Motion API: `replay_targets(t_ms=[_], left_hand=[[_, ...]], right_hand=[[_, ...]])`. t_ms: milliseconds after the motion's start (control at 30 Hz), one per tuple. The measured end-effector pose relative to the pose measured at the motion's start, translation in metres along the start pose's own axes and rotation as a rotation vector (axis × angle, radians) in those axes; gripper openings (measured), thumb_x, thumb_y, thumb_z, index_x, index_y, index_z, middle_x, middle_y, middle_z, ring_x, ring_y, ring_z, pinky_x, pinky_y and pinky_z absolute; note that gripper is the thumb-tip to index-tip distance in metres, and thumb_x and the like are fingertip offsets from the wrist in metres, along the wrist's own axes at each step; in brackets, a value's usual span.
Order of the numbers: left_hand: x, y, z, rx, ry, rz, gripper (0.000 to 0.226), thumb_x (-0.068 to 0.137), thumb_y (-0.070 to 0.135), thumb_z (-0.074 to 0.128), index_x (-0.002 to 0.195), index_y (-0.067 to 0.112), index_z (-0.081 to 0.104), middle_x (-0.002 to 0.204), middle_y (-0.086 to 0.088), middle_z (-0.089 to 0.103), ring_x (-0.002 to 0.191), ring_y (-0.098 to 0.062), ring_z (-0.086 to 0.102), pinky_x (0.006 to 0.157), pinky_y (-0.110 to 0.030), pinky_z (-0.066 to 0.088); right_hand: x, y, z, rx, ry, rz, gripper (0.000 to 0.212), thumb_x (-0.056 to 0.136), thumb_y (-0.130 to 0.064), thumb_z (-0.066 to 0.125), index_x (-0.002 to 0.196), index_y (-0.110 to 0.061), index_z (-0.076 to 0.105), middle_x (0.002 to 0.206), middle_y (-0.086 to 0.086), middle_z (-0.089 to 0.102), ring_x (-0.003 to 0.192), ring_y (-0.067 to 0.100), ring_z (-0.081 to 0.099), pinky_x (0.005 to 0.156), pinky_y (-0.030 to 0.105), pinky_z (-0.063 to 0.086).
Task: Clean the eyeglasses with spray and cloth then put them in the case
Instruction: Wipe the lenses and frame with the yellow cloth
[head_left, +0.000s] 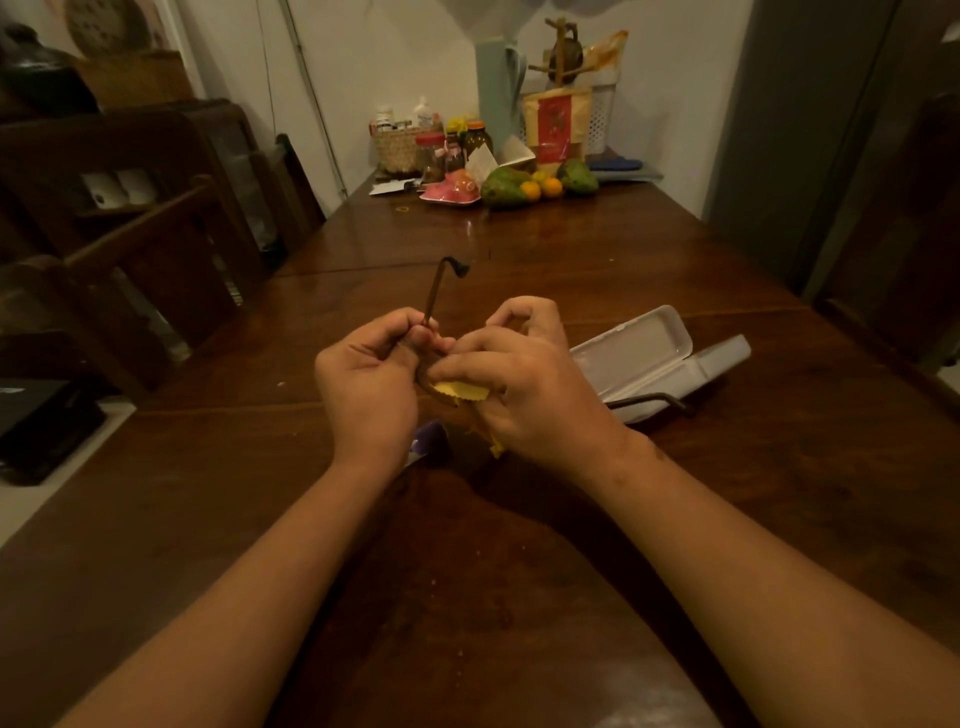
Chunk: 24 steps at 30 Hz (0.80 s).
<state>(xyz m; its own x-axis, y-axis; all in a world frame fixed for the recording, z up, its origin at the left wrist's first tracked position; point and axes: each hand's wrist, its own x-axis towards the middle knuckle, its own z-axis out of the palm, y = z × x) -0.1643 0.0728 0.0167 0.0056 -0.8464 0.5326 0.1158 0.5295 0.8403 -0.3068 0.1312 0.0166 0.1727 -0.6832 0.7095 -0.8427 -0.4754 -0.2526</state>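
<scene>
Both hands hold the dark-framed eyeglasses (435, 296) above the wooden table (519, 545). My left hand (371, 387) grips the frame near one hinge, and that temple arm sticks up and away. My right hand (524, 384) pinches a yellow cloth (462, 391) against a lens. The other temple arm (649, 401) juts out to the right past my right hand. A white eyeglass case (644, 358) lies open on the table just right of my right hand. Part of a purple-and-white object (428, 439), perhaps the spray, peeks out below my left hand.
At the table's far end stand a woven basket (397, 150) of bottles, jars, a pale green jug (498, 98), mangoes and oranges (540, 187). Dark wooden chairs (156, 249) line the left side. A dark doorway lies to the right.
</scene>
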Motion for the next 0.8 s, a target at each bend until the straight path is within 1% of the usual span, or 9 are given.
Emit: replay_targets(t_ms=[100,200,300,367,500,567,633,700,800], left_hand=[[0.001,0.002,0.0,0.0,-0.007,-0.002,0.025,0.09,-0.002,0.06,0.082,0.017,0.073,0.072,0.003,0.073,0.074,-0.021,0.074,0.065,-0.028,0.059],[0.001,0.005,0.001,0.007,0.002,-0.006,0.027,0.09,-0.003,0.059,0.083,0.019,0.073,0.073,0.004,0.074,0.075,-0.023,0.074,0.067,-0.033,0.061],[-0.001,0.005,0.003,-0.018,0.022,-0.028,0.028,0.089,-0.005,0.059,0.083,0.018,0.073,0.073,0.003,0.074,0.075,-0.021,0.074,0.067,-0.029,0.059],[-0.003,0.005,0.005,-0.01,0.034,-0.03,0.028,0.089,-0.005,0.06,0.083,0.018,0.074,0.073,0.004,0.074,0.073,-0.017,0.074,0.066,-0.025,0.058],[-0.004,0.007,0.005,0.01,0.037,-0.007,0.031,0.089,-0.002,0.061,0.08,0.024,0.075,0.072,0.006,0.074,0.068,-0.009,0.072,0.06,-0.018,0.054],[-0.002,0.007,0.003,-0.003,0.028,-0.003,0.037,0.089,-0.002,0.06,0.076,0.029,0.075,0.072,0.006,0.073,0.071,-0.013,0.073,0.062,-0.022,0.056],[0.0,0.007,0.001,0.001,0.021,-0.003,0.038,0.089,-0.001,0.06,0.076,0.031,0.076,0.073,0.005,0.073,0.075,-0.021,0.074,0.065,-0.03,0.059],[0.001,0.006,0.001,-0.008,0.022,-0.006,0.038,0.089,-0.001,0.06,0.076,0.03,0.076,0.073,0.004,0.073,0.077,-0.024,0.074,0.066,-0.033,0.06],[-0.001,0.003,0.002,-0.019,0.027,-0.009,0.031,0.089,-0.002,0.06,0.081,0.024,0.076,0.074,0.002,0.073,0.077,-0.022,0.074,0.067,-0.028,0.058]], right_hand=[[0.0,0.005,-0.005,-0.026,-0.027,-0.005,0.025,0.081,-0.013,0.074,0.101,-0.027,0.078,0.104,-0.012,0.071,0.108,0.027,0.04,0.074,0.049,0.041],[0.001,0.007,-0.008,-0.104,0.013,0.063,0.021,0.083,-0.02,0.074,0.102,-0.028,0.078,0.101,-0.011,0.071,0.107,0.028,0.041,0.073,0.046,0.041],[0.002,0.003,-0.004,-0.109,0.09,0.09,0.019,0.086,-0.028,0.073,0.105,-0.026,0.077,0.102,-0.008,0.073,0.106,0.028,0.043,0.072,0.046,0.043],[0.002,-0.001,0.0,-0.066,0.1,0.082,0.021,0.088,-0.029,0.071,0.108,-0.024,0.076,0.105,-0.006,0.073,0.106,0.028,0.043,0.073,0.047,0.043],[0.0,-0.001,0.0,0.033,0.019,0.011,0.022,0.086,-0.018,0.074,0.106,-0.023,0.077,0.11,-0.007,0.071,0.107,0.026,0.039,0.077,0.041,0.039],[0.0,0.002,-0.003,0.024,-0.002,-0.002,0.022,0.083,-0.013,0.075,0.102,-0.025,0.078,0.108,-0.011,0.071,0.107,0.025,0.039,0.076,0.04,0.037],[0.001,0.005,-0.007,-0.023,0.004,0.039,0.024,0.082,-0.012,0.075,0.1,-0.027,0.078,0.104,-0.014,0.071,0.107,0.026,0.039,0.075,0.045,0.041],[0.002,0.006,-0.007,-0.049,0.037,0.086,0.021,0.085,-0.018,0.074,0.103,-0.03,0.077,0.104,-0.015,0.072,0.109,0.026,0.041,0.075,0.049,0.043],[0.002,0.002,-0.002,-0.037,0.082,0.106,0.021,0.089,-0.031,0.069,0.109,-0.028,0.075,0.108,-0.012,0.073,0.11,0.027,0.046,0.08,0.048,0.042]])
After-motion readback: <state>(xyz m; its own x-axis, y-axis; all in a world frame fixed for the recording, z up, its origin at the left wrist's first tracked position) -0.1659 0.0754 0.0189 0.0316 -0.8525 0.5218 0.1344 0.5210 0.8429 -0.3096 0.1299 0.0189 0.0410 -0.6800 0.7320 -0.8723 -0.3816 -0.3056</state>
